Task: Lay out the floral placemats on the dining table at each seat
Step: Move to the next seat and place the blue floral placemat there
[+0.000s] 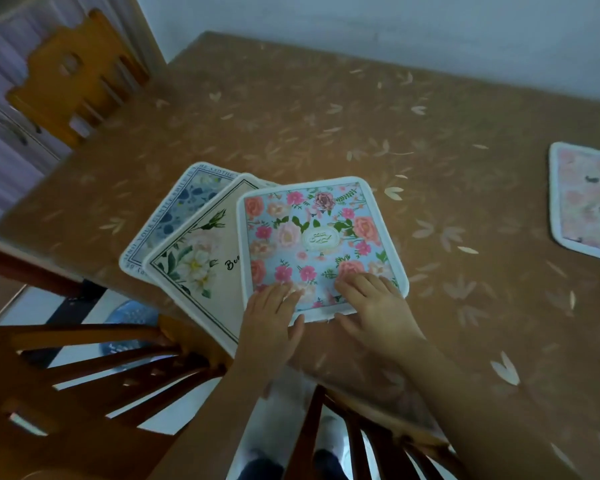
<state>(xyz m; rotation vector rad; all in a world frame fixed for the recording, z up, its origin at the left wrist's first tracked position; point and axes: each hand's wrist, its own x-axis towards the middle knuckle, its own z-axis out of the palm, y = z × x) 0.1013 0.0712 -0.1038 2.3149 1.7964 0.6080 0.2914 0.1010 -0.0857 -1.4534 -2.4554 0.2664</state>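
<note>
Three placemats lie fanned at the near edge of the table [326, 126]. On top is a light blue mat with pink roses [316, 237]. Under it sits a cream mat with white flowers [201, 265], and a blue-bordered mat [174, 216] lies at the bottom. My left hand [271, 320] and my right hand [371, 306] grip the near edge of the light blue mat, fingers on top and thumbs at its rim. A fourth, pale pink mat [586, 202] lies flat at the right edge of the view.
The table wears a brown cloth with a leaf pattern. A dark wooden chair back [94, 372] stands at the near left and another [378, 441] below my arms. A lighter wooden chair [73, 77] stands at the far left corner. A pale wall runs behind.
</note>
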